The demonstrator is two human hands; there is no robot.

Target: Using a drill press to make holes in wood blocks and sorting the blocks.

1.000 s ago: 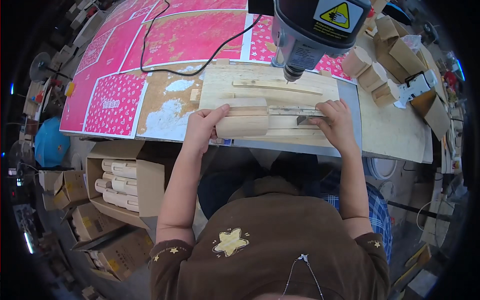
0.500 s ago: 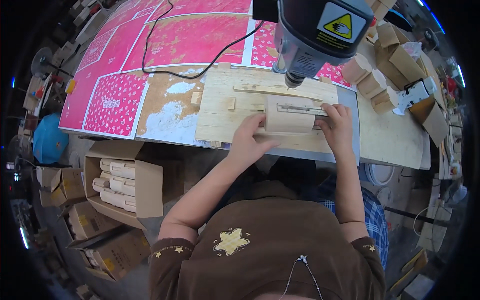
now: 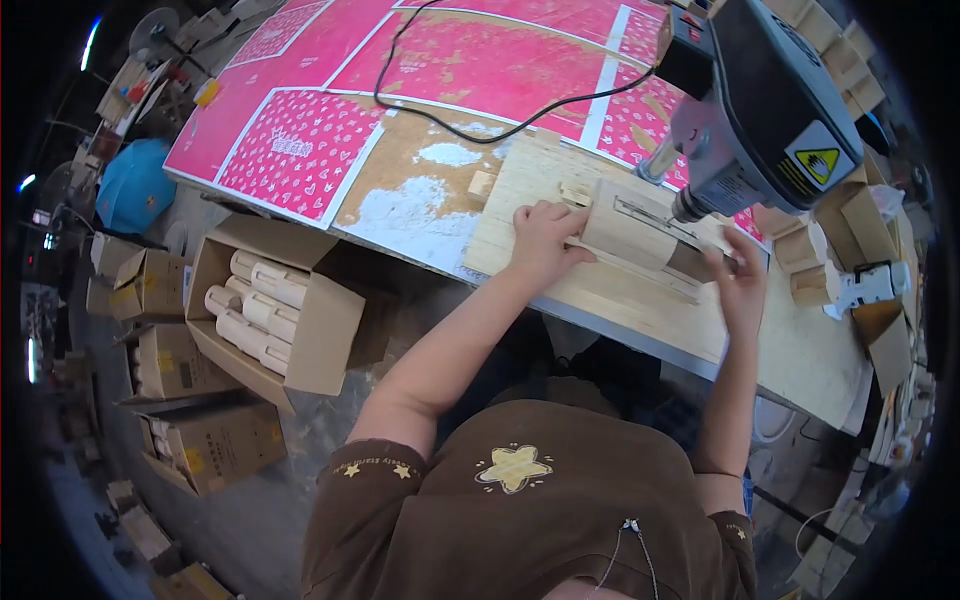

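Note:
A pale wooden cylinder [image 3: 628, 228] lies on a plywood board [image 3: 500, 220], with a long slot and a metal strip along its upper side. My left hand [image 3: 545, 242] is closed about its left end, thumb on the near side and fingers beyond. At the opposite end, the curled fingers of my right hand [image 3: 740, 280] touch the darker, shaded part of the cylinder. Right above the work hangs a drill press [image 3: 765, 110], its chuck [image 3: 690, 205] close over the slot's right part. A thin wooden strip lies along the cylinder's near side.
A black cable [image 3: 530, 122] curves over the pink-sheeted table [image 3: 450, 70]. White powder [image 3: 400, 222] and a small wood block [image 3: 481, 185] lie left of the board. A carton [image 3: 330, 330] of wooden cylinders stands lower left. More wood pieces [image 3: 812, 270] sit at right.
The view has turned, so the table now slants down to the right. The cylinder's right end now lies nearer the chuck, and my right hand has shifted around that end.

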